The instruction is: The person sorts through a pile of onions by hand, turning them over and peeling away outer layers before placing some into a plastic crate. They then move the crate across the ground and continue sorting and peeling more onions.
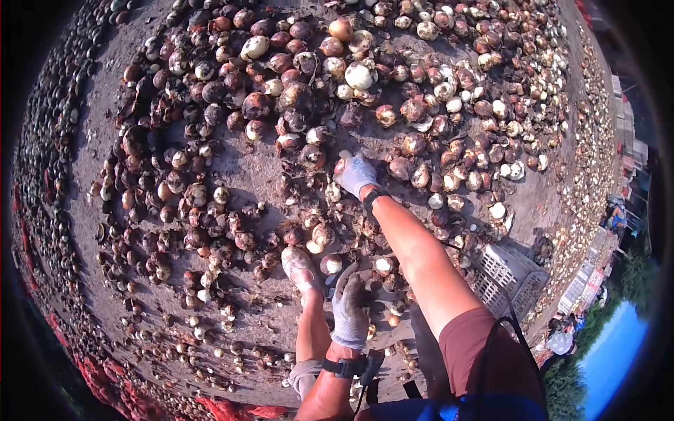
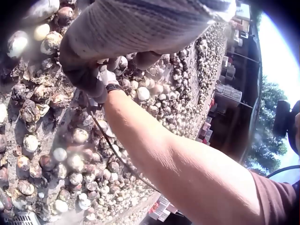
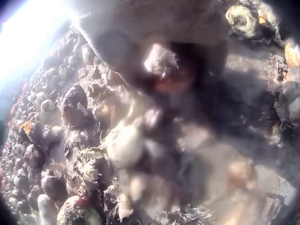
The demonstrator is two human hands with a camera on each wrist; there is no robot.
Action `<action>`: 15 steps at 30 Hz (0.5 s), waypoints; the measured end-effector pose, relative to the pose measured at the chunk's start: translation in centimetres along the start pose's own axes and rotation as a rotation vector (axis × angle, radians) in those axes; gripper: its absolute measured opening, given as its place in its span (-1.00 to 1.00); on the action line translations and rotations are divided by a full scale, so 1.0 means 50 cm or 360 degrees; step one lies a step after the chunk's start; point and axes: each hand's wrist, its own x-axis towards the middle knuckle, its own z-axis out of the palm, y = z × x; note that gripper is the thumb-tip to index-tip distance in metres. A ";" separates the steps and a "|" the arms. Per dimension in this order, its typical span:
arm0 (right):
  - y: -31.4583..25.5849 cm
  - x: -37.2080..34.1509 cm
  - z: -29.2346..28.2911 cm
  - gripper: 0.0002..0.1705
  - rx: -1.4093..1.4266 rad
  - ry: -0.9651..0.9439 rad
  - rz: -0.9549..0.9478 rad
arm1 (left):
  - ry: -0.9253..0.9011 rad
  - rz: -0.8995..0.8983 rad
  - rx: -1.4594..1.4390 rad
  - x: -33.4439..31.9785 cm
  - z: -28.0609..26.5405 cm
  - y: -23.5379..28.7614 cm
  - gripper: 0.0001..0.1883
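Observation:
Onion-like bulbs with brownish-red skins and pale flesh lie scattered over the ground. My right hand (image 1: 357, 174), in a light glove with blue print, reaches forward among them, fingers curled round a reddish bulb (image 1: 339, 167). Under that glove in the right wrist view, the reddish-brown bulb (image 3: 173, 84) shows in shadow. My left hand (image 1: 349, 309), in a grey glove with dirt-darkened fingers, hangs nearer my body with loosely bent fingers and nothing visible in them. A bulb with a white patch (image 1: 331, 264) lies just beyond its fingertips. The left glove (image 2: 136, 28) fills the top of the left wrist view.
A light plastic crate (image 1: 502, 277) stands right of my right arm. My shoe (image 1: 300, 268) is planted among the bulbs, left of my left hand. Red netting (image 1: 105, 382) lies along the lower left edge. Stacked crates (image 1: 586, 274) line the far right.

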 end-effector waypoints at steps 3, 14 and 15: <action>0.088 -0.026 0.058 -0.45 0.0790 -0.0325 0.0056 | 0.0113 0.0084 -0.0091 0.022 -0.030 -0.013 -0.50; -0.155 -0.218 -0.303 -0.40 0.0726 -0.0361 -0.0759 | -0.0315 -0.0059 -0.0683 0.032 -0.033 0.128 -0.28; -0.185 -0.158 -0.310 -0.44 0.0268 -0.0092 -0.0875 | -0.0400 -0.0020 -0.0678 0.030 -0.034 0.131 -0.24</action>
